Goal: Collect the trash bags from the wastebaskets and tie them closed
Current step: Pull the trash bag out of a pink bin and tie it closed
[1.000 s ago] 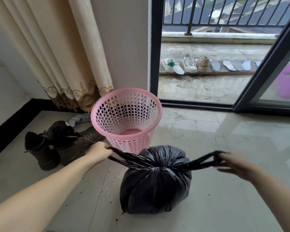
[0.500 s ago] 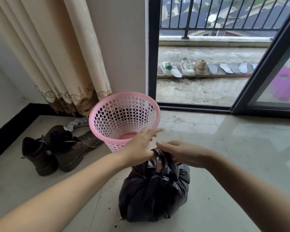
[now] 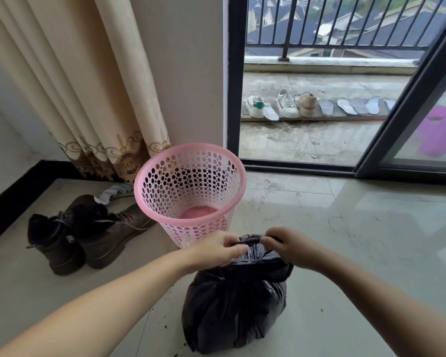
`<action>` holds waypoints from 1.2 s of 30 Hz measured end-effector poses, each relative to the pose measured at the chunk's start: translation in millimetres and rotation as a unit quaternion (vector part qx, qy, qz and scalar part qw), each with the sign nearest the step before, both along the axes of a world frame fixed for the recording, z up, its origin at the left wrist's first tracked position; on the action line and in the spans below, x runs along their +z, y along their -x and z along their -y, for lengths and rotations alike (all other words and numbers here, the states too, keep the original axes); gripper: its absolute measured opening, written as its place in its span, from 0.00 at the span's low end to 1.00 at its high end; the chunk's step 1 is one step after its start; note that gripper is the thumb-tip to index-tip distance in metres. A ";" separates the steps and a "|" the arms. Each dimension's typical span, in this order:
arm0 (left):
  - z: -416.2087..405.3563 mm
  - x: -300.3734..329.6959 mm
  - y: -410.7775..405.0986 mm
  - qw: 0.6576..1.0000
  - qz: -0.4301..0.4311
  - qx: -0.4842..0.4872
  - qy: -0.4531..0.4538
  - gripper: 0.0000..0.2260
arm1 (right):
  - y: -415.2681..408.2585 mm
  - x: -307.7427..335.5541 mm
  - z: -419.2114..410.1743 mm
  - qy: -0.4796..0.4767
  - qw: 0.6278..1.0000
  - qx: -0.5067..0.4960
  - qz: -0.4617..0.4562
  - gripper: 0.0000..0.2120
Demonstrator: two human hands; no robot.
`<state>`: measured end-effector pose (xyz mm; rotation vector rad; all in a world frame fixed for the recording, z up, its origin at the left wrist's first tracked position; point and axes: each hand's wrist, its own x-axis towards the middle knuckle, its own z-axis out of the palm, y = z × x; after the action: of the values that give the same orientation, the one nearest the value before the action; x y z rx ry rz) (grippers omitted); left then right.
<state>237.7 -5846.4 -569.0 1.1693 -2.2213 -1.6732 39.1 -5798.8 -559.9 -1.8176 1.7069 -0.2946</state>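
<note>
A full black trash bag [image 3: 233, 307] stands on the tiled floor just in front of me. Its neck is gathered at the top. My left hand [image 3: 218, 247] pinches one twisted end of the bag's top, and my right hand [image 3: 289, 244] pinches the other end; the two hands are close together above the bag. Right behind the bag stands a pink perforated wastebasket [image 3: 189, 186], upright, with no bag in it and its pink bottom showing.
A pair of dark boots [image 3: 88, 234] and a grey sock [image 3: 113, 193] lie left of the basket, by a cream curtain [image 3: 75, 99]. Behind is an open sliding door [image 3: 402, 109] to a balcony with sneakers [image 3: 281, 104] and insoles. Dirt crumbs dot the floor near the bag.
A second ago my hands pulled the bag's two ends wide apart. They came together over the bag, and now each pinches an end at the top, close to the other.
</note>
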 end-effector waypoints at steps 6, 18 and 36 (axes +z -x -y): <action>3.4 -35.0 4.0 0.992 0.090 -0.039 0.075 0.13 | -5.9 -36.0 0.5 -0.010 0.998 0.035 -0.058 0.10; -33.1 10.0 16.4 0.989 0.150 0.004 -0.002 0.17 | 2.5 1.5 -33.1 -0.095 0.994 0.024 -0.055 0.11; -76.8 391.0 38.3 0.980 0.199 -0.033 -0.005 0.15 | 12.0 377.2 -94.8 -0.126 0.992 -0.024 -0.021 0.11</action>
<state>199.4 -5769.6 -178.0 1.5677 -2.5010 -1.5875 27.1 -5704.0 -182.7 -1.6116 1.7331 -0.0569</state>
